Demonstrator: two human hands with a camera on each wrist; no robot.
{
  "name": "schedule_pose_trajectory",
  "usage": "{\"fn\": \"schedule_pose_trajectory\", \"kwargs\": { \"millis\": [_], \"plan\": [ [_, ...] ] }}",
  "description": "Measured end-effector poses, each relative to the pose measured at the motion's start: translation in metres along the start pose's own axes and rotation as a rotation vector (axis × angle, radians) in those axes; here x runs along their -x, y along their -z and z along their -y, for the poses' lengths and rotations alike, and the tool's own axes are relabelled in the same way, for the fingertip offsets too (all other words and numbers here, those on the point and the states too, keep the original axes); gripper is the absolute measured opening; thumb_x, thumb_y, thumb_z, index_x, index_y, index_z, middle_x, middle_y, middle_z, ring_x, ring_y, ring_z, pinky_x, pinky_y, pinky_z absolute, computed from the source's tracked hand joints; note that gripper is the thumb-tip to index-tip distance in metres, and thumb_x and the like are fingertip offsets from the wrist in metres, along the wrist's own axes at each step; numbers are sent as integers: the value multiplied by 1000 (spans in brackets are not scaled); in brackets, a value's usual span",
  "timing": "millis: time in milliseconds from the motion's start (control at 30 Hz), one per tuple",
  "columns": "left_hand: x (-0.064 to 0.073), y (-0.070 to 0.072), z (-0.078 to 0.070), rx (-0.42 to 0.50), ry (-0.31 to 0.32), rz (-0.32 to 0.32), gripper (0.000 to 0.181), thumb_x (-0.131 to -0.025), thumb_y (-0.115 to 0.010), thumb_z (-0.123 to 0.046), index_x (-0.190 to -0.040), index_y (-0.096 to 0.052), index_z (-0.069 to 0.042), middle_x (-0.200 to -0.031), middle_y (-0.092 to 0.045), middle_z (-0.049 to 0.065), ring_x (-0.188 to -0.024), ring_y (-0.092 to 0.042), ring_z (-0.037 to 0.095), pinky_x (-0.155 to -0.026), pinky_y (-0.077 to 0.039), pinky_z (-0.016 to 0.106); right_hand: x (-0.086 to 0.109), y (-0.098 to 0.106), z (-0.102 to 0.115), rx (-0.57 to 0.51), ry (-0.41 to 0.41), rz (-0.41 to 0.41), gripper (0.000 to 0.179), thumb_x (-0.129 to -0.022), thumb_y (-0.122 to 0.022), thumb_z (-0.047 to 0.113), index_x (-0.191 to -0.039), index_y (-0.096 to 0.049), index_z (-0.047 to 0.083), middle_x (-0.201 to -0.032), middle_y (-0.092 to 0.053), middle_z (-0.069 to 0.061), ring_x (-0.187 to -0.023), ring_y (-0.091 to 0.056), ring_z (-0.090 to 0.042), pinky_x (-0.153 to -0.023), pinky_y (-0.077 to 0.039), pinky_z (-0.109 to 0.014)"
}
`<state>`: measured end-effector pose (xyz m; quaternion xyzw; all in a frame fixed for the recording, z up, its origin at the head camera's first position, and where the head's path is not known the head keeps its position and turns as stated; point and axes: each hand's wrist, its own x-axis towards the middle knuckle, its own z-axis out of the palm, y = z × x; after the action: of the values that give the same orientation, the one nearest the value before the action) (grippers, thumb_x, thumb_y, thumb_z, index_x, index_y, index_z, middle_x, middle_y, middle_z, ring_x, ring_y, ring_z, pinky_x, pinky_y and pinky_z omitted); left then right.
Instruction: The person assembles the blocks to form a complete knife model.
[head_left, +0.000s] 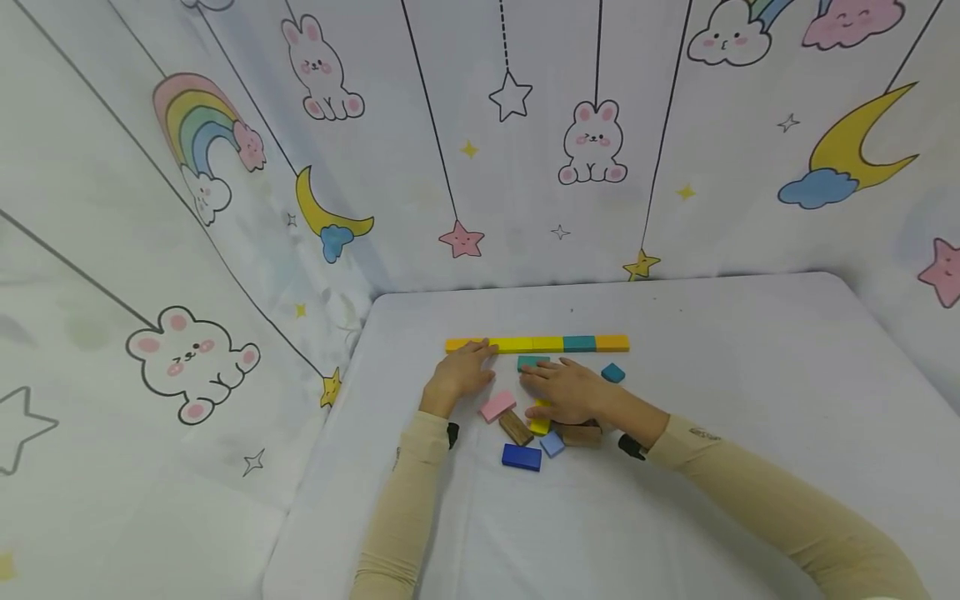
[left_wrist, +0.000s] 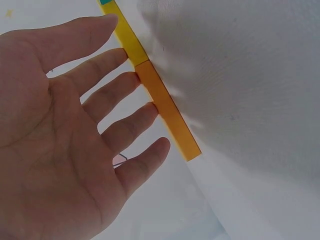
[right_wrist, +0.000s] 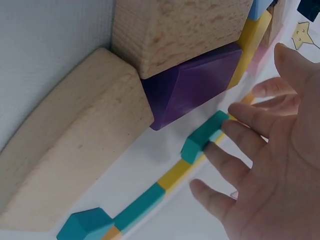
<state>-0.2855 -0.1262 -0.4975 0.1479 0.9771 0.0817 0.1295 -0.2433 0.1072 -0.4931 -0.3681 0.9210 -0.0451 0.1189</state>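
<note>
Orange, yellow and teal blocks form a straight row [head_left: 513, 345] across the table. At its left end my left hand [head_left: 461, 371] lays extended fingers against the near edge; in the left wrist view the fingertips touch the orange block [left_wrist: 170, 115] and the yellow block [left_wrist: 131, 42]. My right hand [head_left: 566, 390] reaches over the loose blocks with fingers spread. Its fingertips touch a teal block [right_wrist: 205, 135] lying just in front of the row. A purple block [right_wrist: 195, 82] sits beside wooden blocks in the right wrist view, mostly hidden in the head view.
Near the hands lie a pink block [head_left: 498, 406], brown block [head_left: 516, 427], yellow block [head_left: 540, 425], light blue block [head_left: 552, 443] and dark blue block [head_left: 521, 457]. A small teal block [head_left: 612, 372] is right of the right hand. A patterned curtain [head_left: 525, 208] hangs behind the table.
</note>
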Motion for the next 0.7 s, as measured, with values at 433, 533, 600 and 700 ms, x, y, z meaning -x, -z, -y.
{"fn": "schedule_pose_trajectory", "kwargs": {
  "millis": [433, 533, 600, 700],
  "plan": [
    [1, 3, -2, 16, -11, -3, 55, -107, -59, -28, -159, -46, -19, -169, -34, 2, -156, -31, 28, -122, -35, 52, -9, -3, -2, -9, -2, -14, 70, -105, -55, 53, -158, -45, 7, -168, -35, -12, -154, -32, -38, -122, -26, -66],
    [1, 3, -2, 15, -12, -6, 55, -107, -59, -28, -159, -47, -19, -169, -35, 2, -156, -31, 28, -123, -35, 52, -11, -3, -2, -8, 3, -22, 69, -105, -56, 52, -157, -47, 7, -167, -36, -12, -153, -34, -38, -122, -27, -66],
    [1, 3, -2, 15, -13, -4, 55, -107, -60, -29, -159, -47, -19, -169, -35, 3, -156, -31, 29, -123, -34, 52, -11, -3, -2, -12, 4, -22, 69, -105, -57, 51, -157, -47, 6, -167, -36, -12, -153, -33, -38, -122, -27, -66],
    [0, 2, -1, 11, -11, 1, 55, -107, -59, -29, -160, -46, -19, -169, -34, 2, -156, -30, 28, -123, -34, 52, -13, -3, -3, -15, 2, -16, 69, -105, -57, 52, -157, -46, 7, -168, -35, -12, -154, -32, -38, -122, -26, -65]
  ]
}}
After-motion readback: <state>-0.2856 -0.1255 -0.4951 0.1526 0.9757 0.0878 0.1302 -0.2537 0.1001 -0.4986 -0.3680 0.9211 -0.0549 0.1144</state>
